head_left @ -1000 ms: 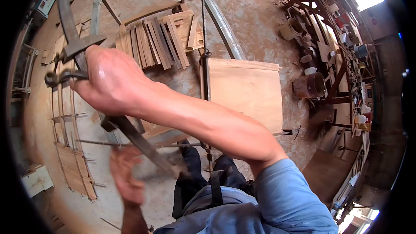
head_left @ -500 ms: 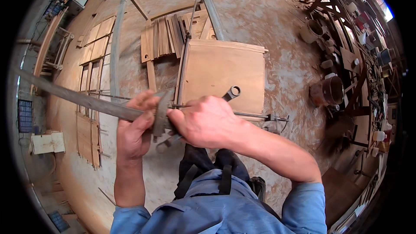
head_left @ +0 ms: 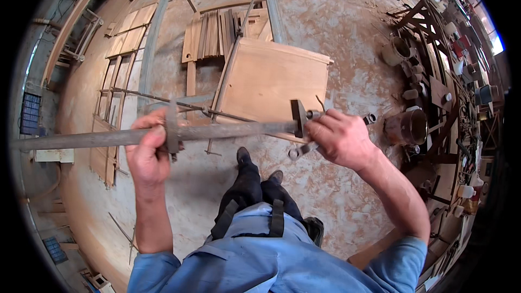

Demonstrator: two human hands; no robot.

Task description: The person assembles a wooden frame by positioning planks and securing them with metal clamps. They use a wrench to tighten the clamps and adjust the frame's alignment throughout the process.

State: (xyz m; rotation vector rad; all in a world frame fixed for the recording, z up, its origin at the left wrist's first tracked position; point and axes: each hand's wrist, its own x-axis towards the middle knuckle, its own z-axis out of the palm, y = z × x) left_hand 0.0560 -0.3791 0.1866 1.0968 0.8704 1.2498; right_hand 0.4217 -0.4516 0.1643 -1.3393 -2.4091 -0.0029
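A long metal bar clamp (head_left: 228,131) lies level across in front of me, its left end running to the edge of the view. My left hand (head_left: 147,154) is closed round the bar beside its sliding jaw (head_left: 172,127), which is blurred. At the bar's right end, my right hand (head_left: 344,138) grips next to the clamp's end jaw (head_left: 298,118). A ring wrench (head_left: 370,119) is also in that hand; its two ends stick out on either side of the fist. Below and beyond the bar is a flat wooden panel (head_left: 274,78), with another clamp (head_left: 217,84) along its left edge.
Wooden slats (head_left: 209,35) are stacked beyond the panel, near a grey metal frame (head_left: 154,35). More wooden frames (head_left: 122,70) stand at the left. Buckets (head_left: 407,126) and a cluttered rack (head_left: 434,70) line the right side. My feet (head_left: 244,155) are on the stained floor.
My right hand has moved right, away from the left hand, with the wrench. The clamp's end jaw is now far from the sliding jaw, and the bar has turned from slanted to level.
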